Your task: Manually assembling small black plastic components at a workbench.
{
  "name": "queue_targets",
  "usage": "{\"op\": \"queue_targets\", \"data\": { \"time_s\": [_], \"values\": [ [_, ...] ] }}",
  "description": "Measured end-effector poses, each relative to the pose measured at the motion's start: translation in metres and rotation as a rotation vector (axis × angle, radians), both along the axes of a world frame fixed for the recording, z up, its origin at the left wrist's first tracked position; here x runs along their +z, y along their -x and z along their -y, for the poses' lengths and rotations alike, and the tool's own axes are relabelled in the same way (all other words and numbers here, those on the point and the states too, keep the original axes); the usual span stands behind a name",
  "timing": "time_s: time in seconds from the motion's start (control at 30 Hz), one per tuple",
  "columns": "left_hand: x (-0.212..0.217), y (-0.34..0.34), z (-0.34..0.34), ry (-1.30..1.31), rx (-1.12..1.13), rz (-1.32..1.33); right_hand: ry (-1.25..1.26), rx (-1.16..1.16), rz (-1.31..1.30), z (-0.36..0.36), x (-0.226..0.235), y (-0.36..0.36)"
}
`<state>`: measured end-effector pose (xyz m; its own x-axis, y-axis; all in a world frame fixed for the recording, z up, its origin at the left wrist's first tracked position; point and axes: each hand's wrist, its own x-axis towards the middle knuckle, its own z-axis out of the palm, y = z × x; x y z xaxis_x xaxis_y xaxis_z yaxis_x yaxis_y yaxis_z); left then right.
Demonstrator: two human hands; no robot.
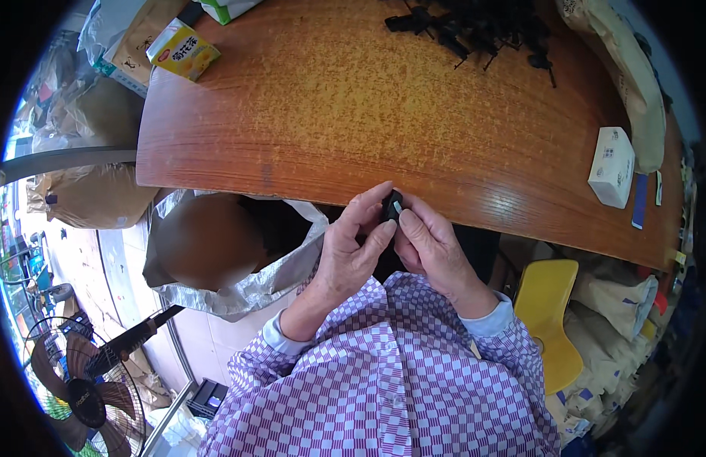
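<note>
Just off the table's near edge, a small black part (pixel 389 204) is held between my two hands; its exact kind does not show. A pale, narrow spot or piece is visible on its side. My left hand (pixel 347 251) pinches it between thumb and fingers from the left. From the right, my right hand (pixel 438 247) grips it too, with its thumb close to the pale spot. The fingers cover much of the part. At the far right of the wooden table (pixel 292 137) lies a heap of black parts (pixel 486 30) with thin protruding pieces.
A yellow drink carton (pixel 184 52) stands at the table's far left, and a white box (pixel 612 167) at its right. Below the left edge is an open sack (pixel 292 286). A standing fan (pixel 86 396) is lower left; a yellow chair (pixel 547 320) is at right.
</note>
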<state>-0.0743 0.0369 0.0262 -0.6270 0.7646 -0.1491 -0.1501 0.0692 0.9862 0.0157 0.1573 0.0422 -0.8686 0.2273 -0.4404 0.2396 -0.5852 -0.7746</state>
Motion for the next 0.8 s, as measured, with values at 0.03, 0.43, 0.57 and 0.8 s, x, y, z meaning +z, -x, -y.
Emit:
{"op": "queue_targets", "data": {
  "time_s": [0.03, 0.43, 0.57, 0.8],
  "values": [
    [0.000, 0.000, -0.001, 0.000, -0.001, 0.002, 0.000, -0.001, 0.002, 0.000, 0.001, -0.001],
    [-0.003, -0.009, -0.002, -0.023, -0.037, -0.042, -0.114, -0.051, -0.057, 0.002, 0.004, -0.014],
    [0.003, -0.012, -0.004, 0.009, -0.042, -0.093, -0.113, -0.049, -0.022, 0.003, 0.005, -0.015],
    [0.014, -0.015, -0.011, 0.064, 0.009, -0.438, -0.090, -0.108, 0.001, 0.007, 0.006, -0.014]
  ]
}}
